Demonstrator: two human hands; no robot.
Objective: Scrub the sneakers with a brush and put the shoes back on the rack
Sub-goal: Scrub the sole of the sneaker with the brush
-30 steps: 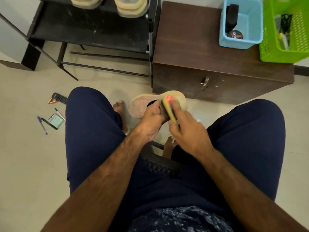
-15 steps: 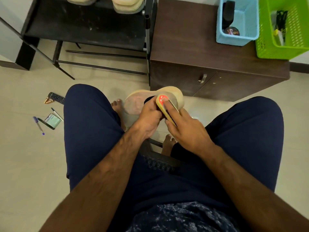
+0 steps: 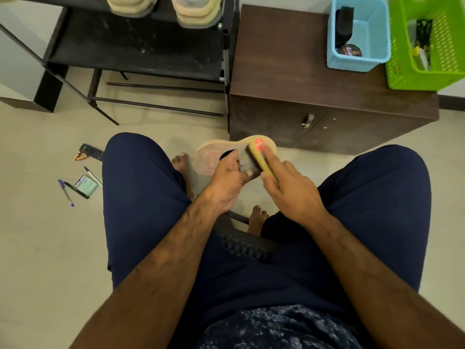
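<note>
fingers (image 3: pixel 232 158) grip one sneaker (image 3: pixel 206 162), apparently one brush (image 3: pixel 257 152).

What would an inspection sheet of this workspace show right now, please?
Surface: pale tiled floor; the person sits on a dark chair.
Job's things: sneaker held above the floor between the knees, brush laid against it; two other sneakers on the shoe rack.
Clutter: remote, pens and a small packet on the floor.
Hands: left hand grips the sneaker; right hand grips the brush.
Cables: nothing seen.
Surroundings: brown cabinet bearing a blue basket and a green basket.
</note>
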